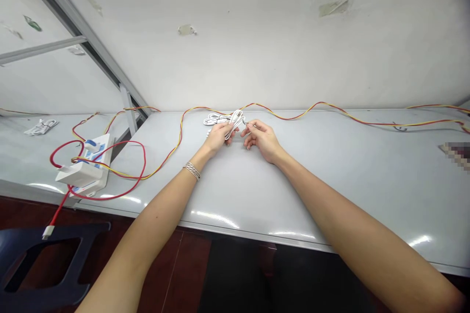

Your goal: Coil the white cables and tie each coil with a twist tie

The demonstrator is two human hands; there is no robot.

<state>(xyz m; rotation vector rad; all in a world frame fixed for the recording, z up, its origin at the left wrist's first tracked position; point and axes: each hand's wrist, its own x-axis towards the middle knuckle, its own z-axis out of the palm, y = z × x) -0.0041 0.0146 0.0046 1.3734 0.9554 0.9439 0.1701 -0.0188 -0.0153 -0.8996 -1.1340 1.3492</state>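
My left hand [219, 138] is closed around a coiled white cable [237, 117], held just above the grey tabletop. Beside it, my right hand [262, 139] pinches the end of a thin black twist tie [245, 122] that sticks out from the coil. Behind my left hand another bundled white cable [212, 119] lies on the table, with a dark tie around its middle. Part of the held coil is hidden by my left fingers.
A white power strip [105, 159] with plugs and a looping red cable [144, 156] sits at the left. A red and yellow wire [290, 118] runs along the wall. Farther left lies another white cable bundle [41, 127]. A dark blue stool [84, 254] stands below the table edge.
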